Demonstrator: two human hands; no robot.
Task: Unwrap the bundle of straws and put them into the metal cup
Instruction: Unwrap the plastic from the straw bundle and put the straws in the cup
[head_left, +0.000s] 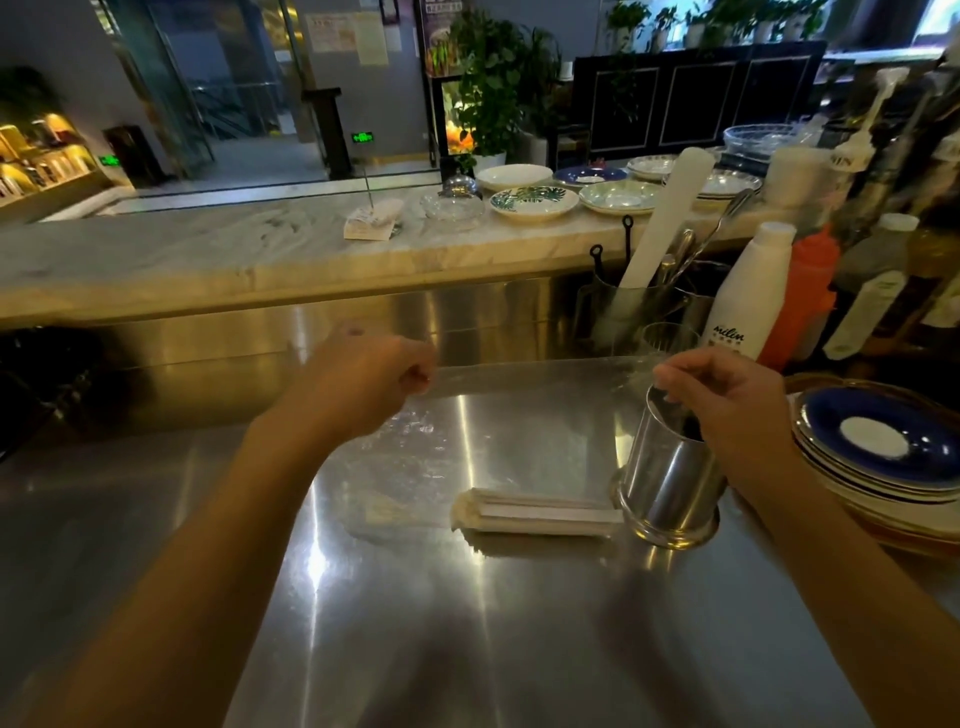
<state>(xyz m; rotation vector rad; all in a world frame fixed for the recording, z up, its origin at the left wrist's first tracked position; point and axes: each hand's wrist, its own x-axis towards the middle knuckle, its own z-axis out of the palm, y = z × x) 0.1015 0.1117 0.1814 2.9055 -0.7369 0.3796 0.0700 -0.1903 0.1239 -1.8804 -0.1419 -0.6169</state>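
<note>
Steel counter (467, 623): brushed and glary, streaked with reflections; raised marble ledge (208, 249) behind it.
Room: dim bar, potted plants (493, 88) and glass doors beyond the ledge; patterned plates (535, 202) lined along the marble.
Straws (535, 514): white paper-sleeved bundle lying flat on the steel, right end just beside the base of the metal cup (670, 483).
Metal cup: upright, near the right edge, next to stacked blue plates (878, 441).
Plastic wrap (519, 379): clear sheet stretched taut between both hands above the straws, sagging down to the counter on the left.
Left hand (363, 379): closed in a fist, pinching one end of the wrap.
Right hand (727, 395): fingers curled shut on the other end, over the cup's rim.
Open room: bare steel wide toward the near edge and left; right side crowded by plates, white bottle (748, 296) and utensil holder (634, 306).
Hard to make out: wrap edges nearly invisible; cup's inside dark; right-hand bottles blurred and cut off.
</note>
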